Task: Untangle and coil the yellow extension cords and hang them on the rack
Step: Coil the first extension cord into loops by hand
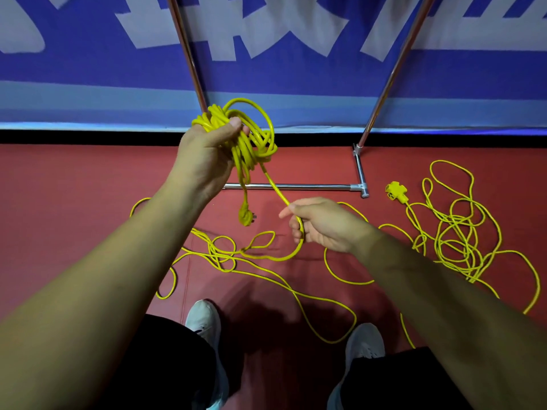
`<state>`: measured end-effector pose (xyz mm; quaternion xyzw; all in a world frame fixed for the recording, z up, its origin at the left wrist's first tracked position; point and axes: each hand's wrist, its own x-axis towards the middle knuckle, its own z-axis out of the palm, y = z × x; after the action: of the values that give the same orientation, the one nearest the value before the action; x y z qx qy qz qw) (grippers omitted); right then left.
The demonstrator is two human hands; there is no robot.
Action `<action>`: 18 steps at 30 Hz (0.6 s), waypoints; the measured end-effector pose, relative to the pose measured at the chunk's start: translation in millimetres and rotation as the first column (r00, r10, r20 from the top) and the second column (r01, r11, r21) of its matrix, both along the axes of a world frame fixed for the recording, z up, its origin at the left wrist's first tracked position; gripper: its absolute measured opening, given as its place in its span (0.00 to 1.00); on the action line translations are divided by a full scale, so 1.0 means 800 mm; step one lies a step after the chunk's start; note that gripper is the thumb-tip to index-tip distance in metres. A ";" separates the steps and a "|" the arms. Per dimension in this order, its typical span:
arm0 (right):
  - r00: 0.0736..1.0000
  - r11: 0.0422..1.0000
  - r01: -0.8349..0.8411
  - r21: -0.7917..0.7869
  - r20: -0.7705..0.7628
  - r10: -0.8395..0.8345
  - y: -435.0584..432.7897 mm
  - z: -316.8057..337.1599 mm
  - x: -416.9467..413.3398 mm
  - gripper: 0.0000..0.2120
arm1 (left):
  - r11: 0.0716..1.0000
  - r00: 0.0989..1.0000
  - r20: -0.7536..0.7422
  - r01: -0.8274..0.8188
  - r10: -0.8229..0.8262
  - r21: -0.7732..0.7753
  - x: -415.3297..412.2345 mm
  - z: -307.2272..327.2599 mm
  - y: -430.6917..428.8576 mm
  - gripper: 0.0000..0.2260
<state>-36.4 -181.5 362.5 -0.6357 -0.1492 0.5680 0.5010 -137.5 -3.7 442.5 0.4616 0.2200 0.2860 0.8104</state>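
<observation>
My left hand (207, 155) is raised and grips a bundle of yellow cord loops (251, 134); a plug (245, 216) dangles from the bundle. One strand runs down from the bundle into my right hand (319, 226), which is closed around it lower and to the right. Below my hands the same cord trails in loose loops (266, 273) over the red floor. A second yellow cord lies tangled (461, 232) at the right, its socket block (396, 191) near the rack's foot. The metal rack (296, 186) stands ahead, its two poles rising out of view.
A blue and white banner (88, 69) hangs behind the rack. My two white shoes (204, 321) stand on the red floor (74, 187), with cord loops lying between and around them. The rack's base bar crosses just beyond my hands.
</observation>
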 end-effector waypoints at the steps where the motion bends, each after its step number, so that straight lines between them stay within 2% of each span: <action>1: 1.000 1.000 0.004 0.014 -0.025 -0.003 0.001 0.003 -0.002 0.09 | 0.999 1.000 -0.008 -0.011 0.011 0.037 -0.001 0.001 0.000 0.10; 5: 0.984 0.989 -0.083 0.124 -0.149 0.102 0.003 0.018 -0.005 0.07 | 0.984 0.999 -0.024 -0.018 0.023 0.180 -0.005 0.000 0.006 0.02; 8: 0.974 0.974 -0.158 0.161 -0.136 0.180 0.000 0.024 -0.007 0.14 | 0.960 0.997 -0.069 -0.001 0.021 0.279 -0.004 -0.002 0.004 0.11; 11: 0.971 0.975 -0.187 0.124 -0.128 0.202 -0.001 0.027 -0.012 0.20 | 0.947 0.992 -0.105 -0.034 0.071 0.318 -0.003 -0.007 0.004 0.14; 15: 0.987 0.985 -0.160 0.070 -0.023 0.162 0.003 0.039 -0.021 0.13 | 0.933 0.975 -0.157 -0.091 0.154 0.349 -0.002 -0.012 0.008 0.13; 18: 0.960 0.955 -0.278 0.100 0.061 0.273 0.003 0.052 -0.030 0.17 | 0.879 0.954 -0.238 -0.049 0.182 0.475 0.001 -0.016 0.006 0.14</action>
<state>-60.0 -178.9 404.0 -0.5938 -0.2785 0.6085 0.4467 -137.0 0.9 429.7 0.6629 0.2835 0.3115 0.6190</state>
